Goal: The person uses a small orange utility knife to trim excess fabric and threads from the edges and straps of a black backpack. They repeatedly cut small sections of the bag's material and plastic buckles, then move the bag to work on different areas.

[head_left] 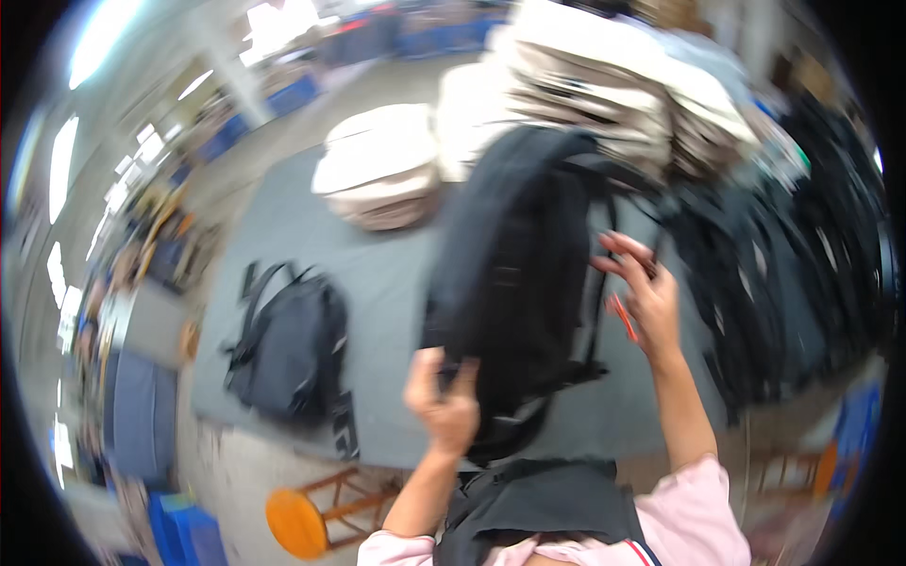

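The largest thing is the tabletop (pixel 382 311), wide, flat and grey. At its far side rises a high pile of cream-coloured fabric backpacks (pixel 590 61). Along the right side there is a crowded row of black and dark grey fabric bags (pixel 779 292). A big black fabric backpack (pixel 519 255) with loose straps is tilted over the middle of the tabletop, in front of the person, between the two hands. One rounded cream fabric bag (pixel 377 174) sits near the pile, on its left. A smaller black fabric backpack (pixel 293 349) lies at the left. The left hand (pixel 442 406) has its fingers grasping the lower left edge of the big backpack. The right hand (pixel 649 294) is beside the straps, fingers bent; whether they grip a strap, I cannot tell. Smallest is a thin orange-red object (pixel 623 319) by this hand, too blurred to identify.
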Tool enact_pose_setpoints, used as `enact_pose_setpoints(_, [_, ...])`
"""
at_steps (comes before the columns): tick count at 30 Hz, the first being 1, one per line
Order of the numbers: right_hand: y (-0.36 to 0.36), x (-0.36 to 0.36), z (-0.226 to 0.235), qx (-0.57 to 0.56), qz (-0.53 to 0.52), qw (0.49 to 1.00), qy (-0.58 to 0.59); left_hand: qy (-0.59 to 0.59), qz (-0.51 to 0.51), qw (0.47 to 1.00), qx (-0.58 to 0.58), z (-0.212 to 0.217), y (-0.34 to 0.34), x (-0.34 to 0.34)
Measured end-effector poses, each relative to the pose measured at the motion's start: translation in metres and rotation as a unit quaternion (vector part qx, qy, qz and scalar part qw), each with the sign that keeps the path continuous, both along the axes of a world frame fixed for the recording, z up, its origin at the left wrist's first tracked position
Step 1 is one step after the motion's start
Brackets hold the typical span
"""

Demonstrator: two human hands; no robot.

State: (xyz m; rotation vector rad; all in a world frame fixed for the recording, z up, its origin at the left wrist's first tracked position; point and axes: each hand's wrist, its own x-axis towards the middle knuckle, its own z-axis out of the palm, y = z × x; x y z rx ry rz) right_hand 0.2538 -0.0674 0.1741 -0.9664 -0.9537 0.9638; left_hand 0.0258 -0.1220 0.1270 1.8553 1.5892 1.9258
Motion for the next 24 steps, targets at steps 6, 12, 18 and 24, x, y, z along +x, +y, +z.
enact_pose_setpoints(6, [-0.007,0.064,-0.026,0.18,-0.28,0.848,-0.413,-0.406,-0.277,0.843,-0.219,-0.004,0.007,-0.037])
enact_pose_setpoints(12, [0.044,0.123,-0.079,-0.196,0.018,0.958,-0.208,-0.456,-0.31,0.79,-0.268,-0.047,-0.019,-0.081])
enact_pose_setpoints(18, [0.04,0.062,-0.077,-0.05,0.162,0.952,-0.257,-0.443,-0.182,0.808,-0.344,-0.121,-0.024,-0.093])
enact_pose_setpoints(24, [0.067,0.123,-0.055,-0.014,0.134,0.948,-0.287,-0.448,-0.255,0.811,-0.275,-0.11,-0.052,-0.125])
